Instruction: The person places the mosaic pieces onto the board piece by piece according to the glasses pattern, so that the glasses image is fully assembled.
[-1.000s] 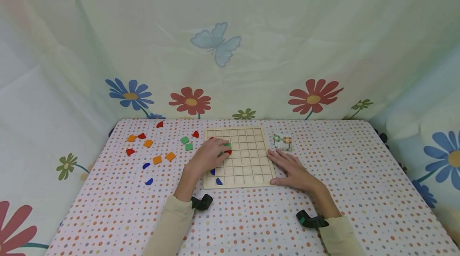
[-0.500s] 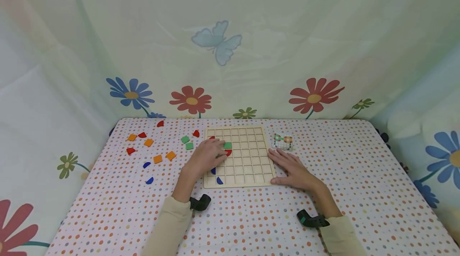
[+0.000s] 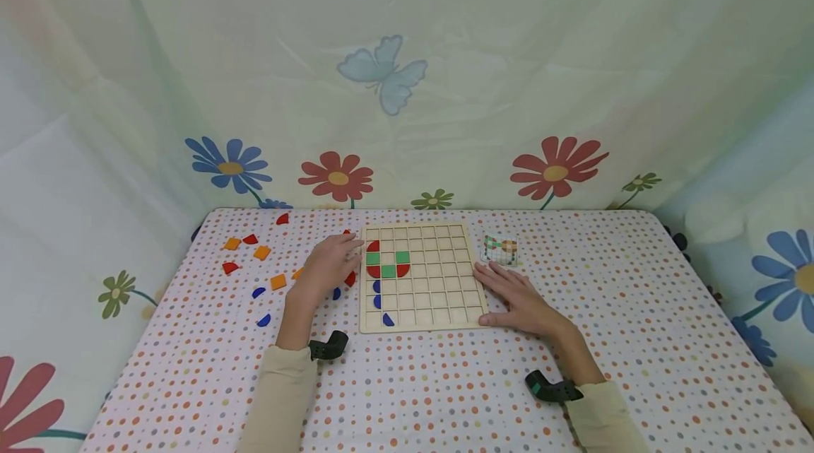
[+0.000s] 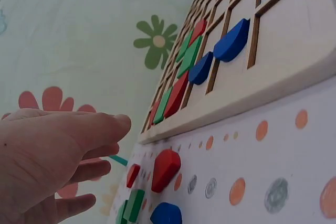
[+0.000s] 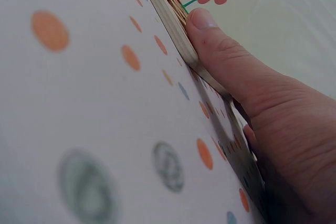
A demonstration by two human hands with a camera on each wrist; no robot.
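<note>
A wooden grid board (image 3: 440, 285) lies in the middle of the table. On its left side sit red quarter-circle pieces (image 3: 374, 272), green squares (image 3: 388, 271) and blue half-circle pieces (image 3: 388, 320). My left hand (image 3: 329, 263) is just left of the board, over loose pieces that it partly hides. The left wrist view shows its fingers (image 4: 94, 170) loosely bent with nothing between them; a loose red piece (image 4: 166, 170) lies below and beside them. My right hand (image 3: 520, 303) rests at the board's right edge, its thumb (image 5: 223, 45) on the rim near the front corner.
Loose orange squares (image 3: 278, 282), red pieces (image 3: 229, 268) and blue half-circles (image 3: 263, 321) are scattered on the dotted tablecloth (image 3: 432, 389) at the left. A small patterned card (image 3: 499, 250) lies beyond my right hand. A printed curtain (image 3: 477, 85) hangs behind the table.
My left hand has moved left off the board, uncovering green and red pieces in the grid. It now covers some of the loose pieces beside the board. The right hand has stayed put.
</note>
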